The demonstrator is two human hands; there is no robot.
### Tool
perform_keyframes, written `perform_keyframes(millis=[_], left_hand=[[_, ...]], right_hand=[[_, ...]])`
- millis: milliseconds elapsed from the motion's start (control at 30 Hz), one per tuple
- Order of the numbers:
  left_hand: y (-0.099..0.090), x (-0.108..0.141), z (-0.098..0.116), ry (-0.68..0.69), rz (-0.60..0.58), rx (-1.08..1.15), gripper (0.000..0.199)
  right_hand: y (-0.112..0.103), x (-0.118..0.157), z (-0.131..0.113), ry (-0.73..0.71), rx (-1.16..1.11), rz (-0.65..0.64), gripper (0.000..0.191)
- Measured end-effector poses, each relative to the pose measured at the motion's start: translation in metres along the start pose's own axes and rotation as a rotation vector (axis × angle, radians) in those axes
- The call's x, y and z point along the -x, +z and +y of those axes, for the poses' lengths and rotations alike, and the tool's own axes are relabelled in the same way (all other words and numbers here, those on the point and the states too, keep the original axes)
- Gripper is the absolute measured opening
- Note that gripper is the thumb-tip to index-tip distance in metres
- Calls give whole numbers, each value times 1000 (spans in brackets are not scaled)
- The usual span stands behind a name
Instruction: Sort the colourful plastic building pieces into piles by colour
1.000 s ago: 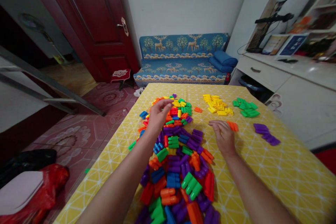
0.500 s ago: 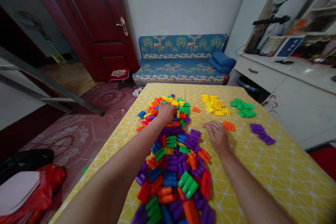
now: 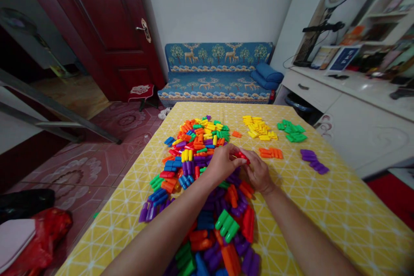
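Observation:
Above the right side of a mixed heap of plastic building blocks (image 3: 184,168), my two hands meet. My left hand (image 3: 224,161) pinches a small red block (image 3: 243,157) between thumb and fingers. My right hand (image 3: 258,172) closes on the same block from the right; its fingertips are partly hidden. Green, orange, purple, blue and red blocks lie under and around my left forearm, which covers part of the heap.
Sorted groups lie on the yellow tablecloth (image 3: 307,207): yellow blocks (image 3: 260,128), green blocks (image 3: 292,131), orange blocks (image 3: 271,153) and purple blocks (image 3: 314,161). One loose orange block (image 3: 236,134) lies beside the heap. A blue sofa (image 3: 216,79) stands beyond the table.
My left hand has come back from the far part of the heap with a red block. My right hand has moved slightly left and met it. The view has shifted a little.

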State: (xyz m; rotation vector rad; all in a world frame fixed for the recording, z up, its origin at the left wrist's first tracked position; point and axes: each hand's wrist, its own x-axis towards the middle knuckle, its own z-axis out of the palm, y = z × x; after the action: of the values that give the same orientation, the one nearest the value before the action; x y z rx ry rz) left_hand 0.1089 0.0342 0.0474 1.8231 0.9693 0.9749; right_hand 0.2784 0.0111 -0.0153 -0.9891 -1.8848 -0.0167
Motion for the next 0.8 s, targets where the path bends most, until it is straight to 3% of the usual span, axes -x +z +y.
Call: perform_keyframes(millis=[133,267,400,533,633,800], left_hand=[[-9,13,12,103,-55,-178,21],[-33,44,18,221,-45,-358,20],[-54,76,5,211,99,-468,18],[-63,92,-20,223,162,-575,20],[-66,96,-34,219,180,-614,18],[-70,96,-42,181,180,-596,17]], right_hand=[[-1,2,7,41,-13,3,38],[-3,0,11,76,32,25,38],[-2,-1,12,172,66,63,33],[-12,1,15,401,87,200,33],[-49,15,28,520,123,317,36],[-161,85,65,572,483,458,36]])
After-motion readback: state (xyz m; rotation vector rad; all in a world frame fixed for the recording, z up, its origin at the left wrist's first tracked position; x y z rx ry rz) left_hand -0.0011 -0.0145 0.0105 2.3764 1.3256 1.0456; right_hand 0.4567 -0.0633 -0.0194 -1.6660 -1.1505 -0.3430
